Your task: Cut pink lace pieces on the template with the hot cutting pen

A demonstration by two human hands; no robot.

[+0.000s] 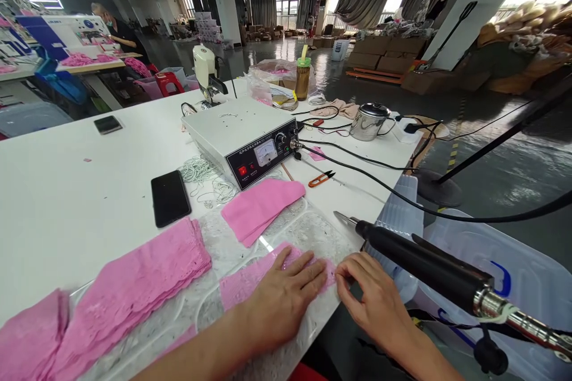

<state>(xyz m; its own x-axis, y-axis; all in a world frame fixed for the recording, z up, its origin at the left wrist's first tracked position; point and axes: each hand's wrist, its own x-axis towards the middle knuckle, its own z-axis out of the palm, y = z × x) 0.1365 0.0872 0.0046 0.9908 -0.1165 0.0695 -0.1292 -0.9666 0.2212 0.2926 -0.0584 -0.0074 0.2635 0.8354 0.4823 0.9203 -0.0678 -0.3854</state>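
My left hand (pixel 281 294) lies flat, fingers stretched out, pressing a pink fabric piece (pixel 250 277) onto the worn transparent mat (pixel 313 232) at the table's near edge. My right hand (pixel 370 297) rests beside it at the fabric's right end, fingers curled with the tips pinching or touching the cloth edge. A black handheld tool (pixel 420 262) with a metal blade tip points left just above my right hand; neither hand holds it.
A stack of pink pieces (pixel 134 286) lies left, another folded stack (pixel 259 205) ahead. A grey control box (pixel 243 140), black phone (pixel 170 197), orange snips (pixel 322 178), cables, steel pot (pixel 370 121) and bottle (pixel 302 77) sit on the white table. Clear plastic bins (pixel 469 250) stand right. A person works far left.
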